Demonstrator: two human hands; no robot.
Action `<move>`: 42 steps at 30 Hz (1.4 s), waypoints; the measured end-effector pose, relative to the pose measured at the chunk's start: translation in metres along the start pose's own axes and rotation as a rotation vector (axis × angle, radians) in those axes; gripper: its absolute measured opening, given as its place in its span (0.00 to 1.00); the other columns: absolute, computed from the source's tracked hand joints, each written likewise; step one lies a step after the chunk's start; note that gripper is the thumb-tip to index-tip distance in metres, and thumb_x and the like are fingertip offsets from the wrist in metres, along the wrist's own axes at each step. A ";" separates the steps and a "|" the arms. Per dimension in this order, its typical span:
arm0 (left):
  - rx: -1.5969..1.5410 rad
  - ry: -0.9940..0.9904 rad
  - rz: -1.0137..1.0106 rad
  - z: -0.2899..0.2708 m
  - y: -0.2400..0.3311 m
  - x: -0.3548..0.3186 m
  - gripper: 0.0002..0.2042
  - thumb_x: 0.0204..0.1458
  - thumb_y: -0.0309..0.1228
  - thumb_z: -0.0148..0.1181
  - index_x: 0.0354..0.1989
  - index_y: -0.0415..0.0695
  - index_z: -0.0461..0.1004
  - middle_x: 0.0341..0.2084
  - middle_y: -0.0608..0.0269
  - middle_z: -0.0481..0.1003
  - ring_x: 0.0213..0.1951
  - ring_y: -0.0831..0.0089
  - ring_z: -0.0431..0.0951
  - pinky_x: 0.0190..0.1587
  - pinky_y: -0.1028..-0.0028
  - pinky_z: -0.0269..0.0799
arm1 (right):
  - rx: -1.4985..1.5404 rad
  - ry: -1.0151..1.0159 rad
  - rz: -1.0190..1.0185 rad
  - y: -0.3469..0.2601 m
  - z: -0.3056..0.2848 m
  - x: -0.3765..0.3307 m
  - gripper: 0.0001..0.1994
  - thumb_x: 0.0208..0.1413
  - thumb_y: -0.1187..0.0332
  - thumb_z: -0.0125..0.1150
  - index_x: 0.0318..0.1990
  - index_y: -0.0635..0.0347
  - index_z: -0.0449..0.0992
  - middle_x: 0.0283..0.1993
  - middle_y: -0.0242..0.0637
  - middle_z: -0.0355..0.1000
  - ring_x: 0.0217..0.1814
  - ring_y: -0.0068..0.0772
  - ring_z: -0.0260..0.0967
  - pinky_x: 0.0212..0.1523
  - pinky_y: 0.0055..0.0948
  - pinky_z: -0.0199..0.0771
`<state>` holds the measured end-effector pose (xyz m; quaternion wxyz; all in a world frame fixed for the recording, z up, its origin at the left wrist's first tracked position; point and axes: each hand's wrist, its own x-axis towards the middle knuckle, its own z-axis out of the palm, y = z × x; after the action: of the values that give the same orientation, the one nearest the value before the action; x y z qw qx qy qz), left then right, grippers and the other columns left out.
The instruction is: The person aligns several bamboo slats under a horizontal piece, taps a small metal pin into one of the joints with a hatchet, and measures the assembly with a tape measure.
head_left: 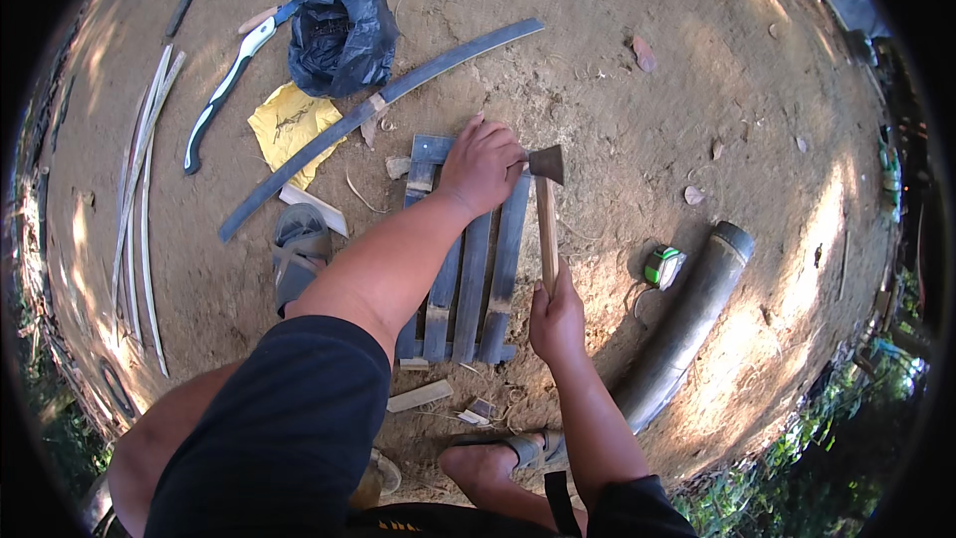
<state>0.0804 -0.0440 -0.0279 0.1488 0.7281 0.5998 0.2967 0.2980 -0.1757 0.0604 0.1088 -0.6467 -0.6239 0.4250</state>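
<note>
My right hand (pixel 558 324) is wrapped round the wooden handle of a small hatchet (pixel 548 224), whose dark head flares toward the right. That head is right beside the fingers of my left hand (pixel 485 164). My left fingers are bent together over the far right corner of a slatted bamboo frame (pixel 471 289), and whatever they pinch is too small or hidden to make out. Dark split-bamboo slats run lengthwise in the frame, with crosspieces at its far and near ends. My left forearm covers part of its left side.
A long bamboo strip (pixel 438 65), a black plastic bag (pixel 342 30), a yellow bag (pixel 294 130) and a folding saw (pixel 229 90) lie far left. Thin strips (pixel 134 199) lie left. A tape measure (pixel 664 266) and thick bamboo pole (pixel 687 324) are at right. Offcuts (pixel 420 397) lie near my feet.
</note>
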 end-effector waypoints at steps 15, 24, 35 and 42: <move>-0.004 0.000 0.004 0.000 -0.001 0.003 0.04 0.53 0.33 0.69 0.33 0.48 0.82 0.39 0.68 0.79 0.55 0.66 0.76 0.74 0.53 0.58 | 0.104 0.103 -0.039 -0.020 -0.002 -0.004 0.27 0.68 0.73 0.53 0.74 0.66 0.58 0.48 0.65 0.76 0.47 0.64 0.79 0.44 0.52 0.79; -0.002 0.020 0.004 0.000 -0.002 0.001 0.02 0.53 0.32 0.68 0.33 0.49 0.83 0.38 0.68 0.79 0.54 0.65 0.76 0.73 0.52 0.58 | 0.098 0.094 -0.042 -0.029 -0.005 -0.002 0.28 0.68 0.73 0.53 0.73 0.69 0.58 0.48 0.68 0.76 0.48 0.67 0.79 0.47 0.53 0.80; 0.002 -0.016 -0.031 -0.001 0.000 -0.002 0.03 0.56 0.34 0.68 0.34 0.52 0.84 0.41 0.70 0.80 0.60 0.66 0.74 0.75 0.49 0.54 | 0.052 0.134 -0.019 -0.019 -0.004 0.007 0.28 0.68 0.73 0.53 0.74 0.70 0.58 0.51 0.66 0.76 0.49 0.66 0.78 0.48 0.52 0.78; 0.036 -0.090 -0.089 -0.008 0.006 -0.008 0.07 0.57 0.36 0.68 0.42 0.56 0.87 0.46 0.78 0.82 0.66 0.67 0.71 0.79 0.44 0.43 | 0.041 0.109 -0.001 -0.002 0.008 0.015 0.28 0.68 0.73 0.53 0.73 0.71 0.58 0.43 0.66 0.78 0.43 0.66 0.80 0.42 0.52 0.79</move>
<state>0.0799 -0.0540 -0.0201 0.1756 0.7158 0.6296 0.2457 0.2885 -0.1653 0.0507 0.1561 -0.6663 -0.6084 0.4018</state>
